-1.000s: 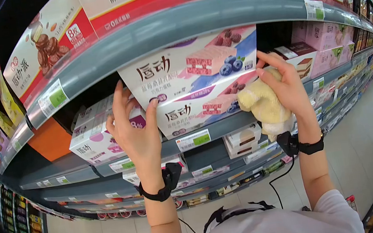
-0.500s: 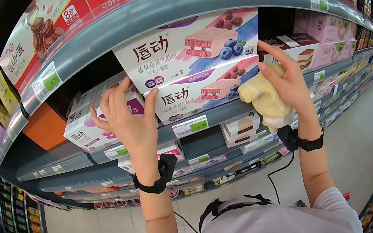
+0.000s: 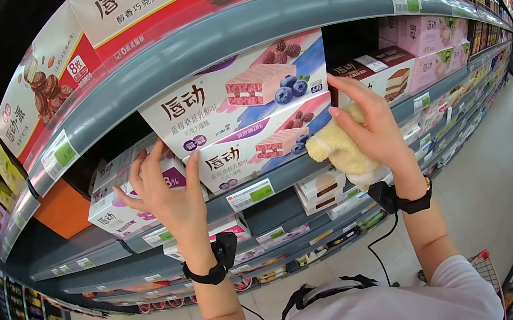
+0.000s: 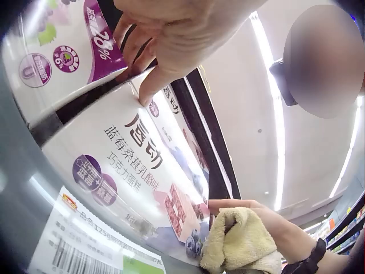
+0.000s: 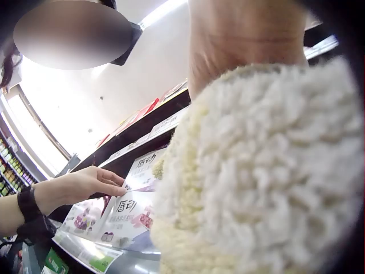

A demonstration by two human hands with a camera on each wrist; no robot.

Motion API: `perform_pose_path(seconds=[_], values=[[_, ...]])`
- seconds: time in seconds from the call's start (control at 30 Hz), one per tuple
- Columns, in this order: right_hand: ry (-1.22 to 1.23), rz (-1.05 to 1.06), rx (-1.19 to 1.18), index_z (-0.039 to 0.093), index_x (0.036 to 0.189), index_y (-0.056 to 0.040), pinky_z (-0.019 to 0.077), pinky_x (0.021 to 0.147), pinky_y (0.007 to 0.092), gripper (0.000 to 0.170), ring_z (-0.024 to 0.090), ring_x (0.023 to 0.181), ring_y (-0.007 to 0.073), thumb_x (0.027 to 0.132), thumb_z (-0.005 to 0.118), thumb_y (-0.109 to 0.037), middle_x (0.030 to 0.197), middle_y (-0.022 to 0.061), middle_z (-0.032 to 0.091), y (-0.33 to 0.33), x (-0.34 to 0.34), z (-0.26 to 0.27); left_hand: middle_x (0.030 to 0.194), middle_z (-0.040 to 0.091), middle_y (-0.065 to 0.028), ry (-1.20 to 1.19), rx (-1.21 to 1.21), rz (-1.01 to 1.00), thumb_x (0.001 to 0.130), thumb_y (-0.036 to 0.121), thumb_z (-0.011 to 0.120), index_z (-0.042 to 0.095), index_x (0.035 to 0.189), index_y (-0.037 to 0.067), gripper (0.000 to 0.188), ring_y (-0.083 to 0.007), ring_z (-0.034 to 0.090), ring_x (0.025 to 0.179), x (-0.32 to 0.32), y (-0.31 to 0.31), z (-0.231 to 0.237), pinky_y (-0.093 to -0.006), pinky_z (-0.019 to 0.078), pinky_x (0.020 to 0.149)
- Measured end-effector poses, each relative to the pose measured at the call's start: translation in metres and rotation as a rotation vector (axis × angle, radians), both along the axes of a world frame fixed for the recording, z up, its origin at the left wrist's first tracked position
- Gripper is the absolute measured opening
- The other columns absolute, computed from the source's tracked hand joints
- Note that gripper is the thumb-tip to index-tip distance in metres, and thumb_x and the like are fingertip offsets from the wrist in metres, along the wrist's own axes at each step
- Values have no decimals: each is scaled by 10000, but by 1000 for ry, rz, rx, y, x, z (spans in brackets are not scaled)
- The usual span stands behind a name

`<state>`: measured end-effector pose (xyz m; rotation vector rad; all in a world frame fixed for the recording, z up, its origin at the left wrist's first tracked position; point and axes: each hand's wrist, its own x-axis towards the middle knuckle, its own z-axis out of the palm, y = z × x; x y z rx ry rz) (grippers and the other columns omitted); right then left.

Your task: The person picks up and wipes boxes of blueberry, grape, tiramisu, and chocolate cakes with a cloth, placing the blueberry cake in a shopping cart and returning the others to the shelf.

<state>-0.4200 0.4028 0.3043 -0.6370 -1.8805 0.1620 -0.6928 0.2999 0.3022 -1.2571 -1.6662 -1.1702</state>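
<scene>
Two white cake boxes with blueberry pictures are stacked on the shelf, the upper box (image 3: 241, 91) over the lower box (image 3: 255, 150). The left hand (image 3: 174, 200) is at their left side, its thumb touching the front near the seam and its other fingers spread. In the left wrist view, that thumb meets the box (image 4: 134, 148) beside its neighbour. At the right edge of the stack, the right hand (image 3: 375, 125) holds a yellow-and-white cloth (image 3: 346, 148) in its palm, with thumb and forefinger against the boxes. The cloth (image 5: 268, 171) covers much of the right wrist view.
White-and-purple boxes (image 3: 134, 189) stand left of the stack, and a brown-and-white cake box (image 3: 387, 71) with pink boxes (image 3: 433, 46) to the right. Red-and-white boxes (image 3: 184, 7) line the shelf above. A curved shelf edge (image 3: 207, 33) runs just over the stack.
The head view has shifted, so shelf and hands appear farther left. Both hands stay beside the stacked boxes; the cloth remains in the right hand.
</scene>
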Motion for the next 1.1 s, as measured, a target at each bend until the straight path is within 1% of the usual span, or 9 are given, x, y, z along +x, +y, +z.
perform_pose_path(seconds=[0.07, 0.13, 0.43, 0.63, 0.7, 0.73, 0.87, 0.97, 1.1], values=[[1, -6, 3, 525, 1200, -3, 431, 908, 361, 409, 545, 1088, 342, 816, 618, -107, 1177, 190, 558, -2, -2, 1, 1035, 603, -41, 0, -14, 27, 719, 301, 757, 595, 1108, 88, 472, -205, 461, 1159, -2, -1, 0, -511, 39, 1100], [-2, -25, 13, 527, 1194, 0, 431, 908, 361, 405, 543, 1088, 341, 815, 619, -109, 1179, 184, 556, -4, -2, 1, 895, 641, -11, -17, 4, -38, 704, 265, 766, 603, 1096, 102, 455, -219, 466, 1150, -2, -1, 1, -539, 17, 1081], [24, -55, 38, 533, 1181, 10, 412, 920, 338, 399, 537, 1096, 310, 805, 627, -85, 1200, 151, 539, -5, -7, 1, 833, 649, -3, -24, 40, -90, 707, 262, 766, 608, 1071, 96, 431, -218, 479, 1136, 0, 0, 3, -544, 9, 1083], [92, -66, 84, 551, 1168, 5, 383, 942, 335, 389, 518, 1112, 265, 785, 616, -17, 1181, 146, 545, -20, -10, 2, 1079, 591, -31, -7, 41, -45, 732, 251, 736, 563, 1139, 110, 464, -223, 459, 1158, -8, -14, 0, -545, 21, 1086], [199, -62, 97, 574, 1122, 16, 407, 898, 326, 336, 551, 1013, 249, 786, 583, 3, 1093, 147, 583, -29, -10, 1, 1139, 558, -41, -65, 188, -6, 753, 214, 711, 555, 1157, 117, 444, -240, 435, 1183, -20, -25, 1, -546, 23, 1084], [198, -41, 98, 574, 1122, 16, 407, 898, 326, 336, 551, 1013, 249, 786, 583, 3, 1093, 147, 583, -35, -11, -1, 1205, 509, -81, -62, 216, 65, 787, 178, 670, 525, 1189, 83, 438, -272, 411, 1195, -31, -32, -1, -507, 106, 1078], [200, 253, 0, 612, 1023, 22, 446, 764, 305, 240, 578, 820, 221, 791, 557, -4, 879, 128, 624, -58, -28, -1, 1250, 461, -144, -191, 340, 153, 859, 168, 596, 444, 1249, 9, 448, -314, 386, 1188, -77, -57, -11, -426, 228, 1023], [114, 403, 4, 635, 987, 15, 462, 701, 308, 212, 589, 733, 198, 787, 577, -26, 791, 105, 628, -73, -60, 0, 1246, 467, -149, -328, 368, 156, 884, 177, 565, 429, 1265, 2, 441, -318, 382, 1186, -107, -71, -28, -438, 213, 1030], [-80, 570, -451, 537, 1198, 8, 465, 733, 311, 415, 589, 677, 139, 798, 617, -65, 737, 58, 631, -90, -107, -10, 1300, 473, -139, -432, 147, 161, 950, 279, 434, 415, 1296, 17, 435, -273, 380, 1260, -133, -89, -44, -471, 43, 1103]])
